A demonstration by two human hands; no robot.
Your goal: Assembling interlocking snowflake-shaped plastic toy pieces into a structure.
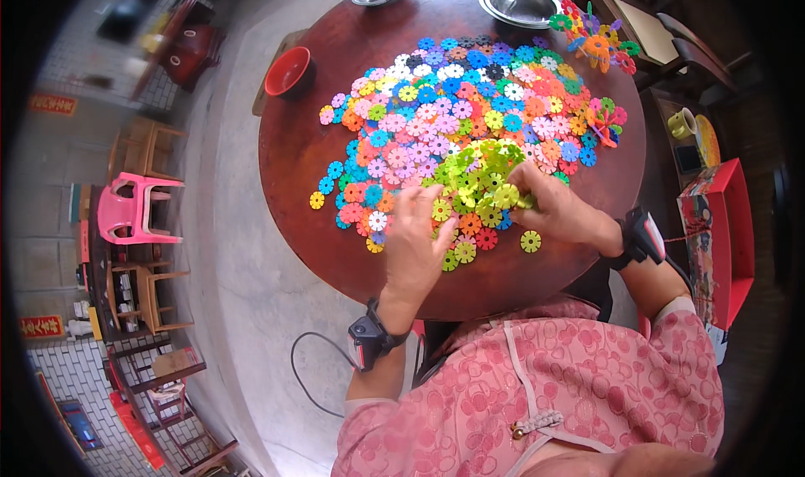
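A mound of interlocking yellow-green snowflake discs [478,171] rises at the near side of a wide spread of many-coloured plastic snowflake discs [419,129]. My right hand [558,213] is at the mound's right side, its thumb and fingers closed on a yellow-green disc at the edge; part of that disc is hidden by the fingers. On the other side, my left hand [417,238] has its thumb apart from its bent fingers, with a yellow-green disc [442,209] lying near the gap. Whether the fingertips touch that disc, I cannot tell. Each wrist wears a black strapped device.
All of this lies on a round reddish-brown table [314,217]. A red bowl [288,72] stands at its left edge, metal bowls [520,5] at the back. Joined disc flowers [597,49] stand far right. A red box [721,234] and a pink chair [126,208] are off the table.
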